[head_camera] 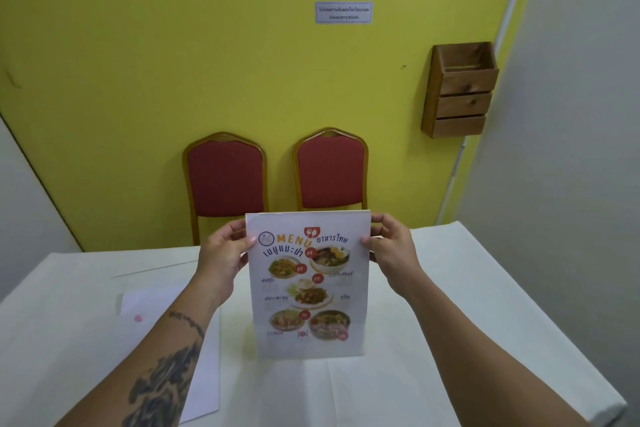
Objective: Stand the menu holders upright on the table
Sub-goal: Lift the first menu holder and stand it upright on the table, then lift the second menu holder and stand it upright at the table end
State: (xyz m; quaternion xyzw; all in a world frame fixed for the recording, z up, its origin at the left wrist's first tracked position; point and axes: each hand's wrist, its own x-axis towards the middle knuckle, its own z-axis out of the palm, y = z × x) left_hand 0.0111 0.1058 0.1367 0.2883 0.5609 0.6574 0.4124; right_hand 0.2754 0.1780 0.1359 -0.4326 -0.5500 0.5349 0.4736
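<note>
Menu holder (308,284) upright, printed food photos, seemingly clear-sleeved

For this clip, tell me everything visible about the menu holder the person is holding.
The menu holder is a tall, upright rectangular sheet, seemingly clear plastic over a printed menu: the word MENU, Thai text, several food photos and red price dots on white. It faces the camera, its bottom edge at or near the white tablecloth; contact is unclear. The left hand grips its upper left edge, the right hand its upper right edge, thumbs on the front. Its base is not visible.
</note>
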